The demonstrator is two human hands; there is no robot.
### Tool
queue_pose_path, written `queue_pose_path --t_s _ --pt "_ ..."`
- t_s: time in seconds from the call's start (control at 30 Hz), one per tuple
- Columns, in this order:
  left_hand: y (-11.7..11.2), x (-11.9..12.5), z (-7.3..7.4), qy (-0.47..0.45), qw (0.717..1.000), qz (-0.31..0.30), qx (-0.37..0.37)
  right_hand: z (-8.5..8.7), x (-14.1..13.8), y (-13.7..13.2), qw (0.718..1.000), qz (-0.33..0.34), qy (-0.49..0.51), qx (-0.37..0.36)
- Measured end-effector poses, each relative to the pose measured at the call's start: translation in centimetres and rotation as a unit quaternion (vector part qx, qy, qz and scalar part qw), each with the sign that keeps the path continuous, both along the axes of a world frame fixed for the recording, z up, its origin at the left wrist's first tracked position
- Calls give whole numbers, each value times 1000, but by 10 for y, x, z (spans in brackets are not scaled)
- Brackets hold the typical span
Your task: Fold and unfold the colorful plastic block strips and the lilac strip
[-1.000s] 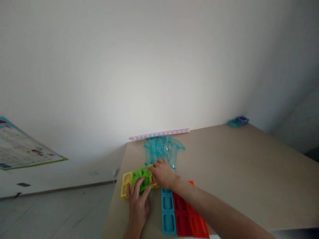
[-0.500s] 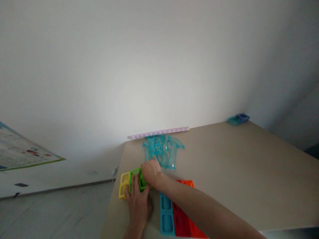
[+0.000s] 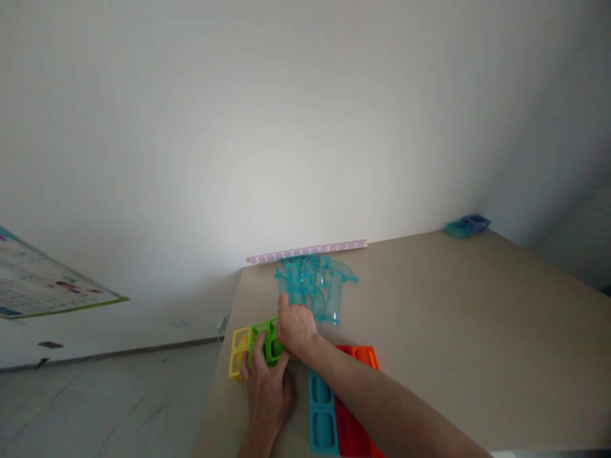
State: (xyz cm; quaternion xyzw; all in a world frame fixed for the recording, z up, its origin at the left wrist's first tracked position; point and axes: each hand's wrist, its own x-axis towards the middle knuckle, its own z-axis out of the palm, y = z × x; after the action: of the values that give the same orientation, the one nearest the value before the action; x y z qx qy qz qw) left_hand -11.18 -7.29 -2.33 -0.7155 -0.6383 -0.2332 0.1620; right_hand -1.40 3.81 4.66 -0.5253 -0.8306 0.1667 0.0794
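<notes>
Small green plastic blocks with window-like openings [image 3: 275, 348] stand side by side near the table's left edge, next to a yellow block of the same form [image 3: 239, 352]. My left hand [image 3: 266, 391] grips the near side of the green blocks, its fingers reaching over their top and its thumb at the right. Curled over their right end is my right hand [image 3: 298, 329], closed, with its thumb raised; its fingertips are hidden. Right of my hands lie a blue block [image 3: 323, 430] and a red block [image 3: 351, 432], with an orange block [image 3: 366, 356] partly behind my right forearm.
Clear turquoise plastic pieces [image 3: 334, 296] lie in a heap beyond my hands, against a lilac patterned strip [image 3: 308, 250] by the wall. In the far right corner sit a blue container [image 3: 476, 222] and a turquoise piece [image 3: 458, 229]. A poster [image 3: 52, 286] hangs at left.
My right hand has turned a little at the right end of the green blocks, its thumb now pointing more upright. My left hand stays on them. The view has shifted slightly.
</notes>
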Motion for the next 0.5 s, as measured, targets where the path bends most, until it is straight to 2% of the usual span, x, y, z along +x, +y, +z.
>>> queue_pose_path --t_s 0.27,0.5 --pt "-1 2 4 19 1000 2 15 -3 -6 -7 997 -27 7 69" --pt "-1 4 7 7 1000 7 6 -5 -5 -2 998 -17 -5 63"
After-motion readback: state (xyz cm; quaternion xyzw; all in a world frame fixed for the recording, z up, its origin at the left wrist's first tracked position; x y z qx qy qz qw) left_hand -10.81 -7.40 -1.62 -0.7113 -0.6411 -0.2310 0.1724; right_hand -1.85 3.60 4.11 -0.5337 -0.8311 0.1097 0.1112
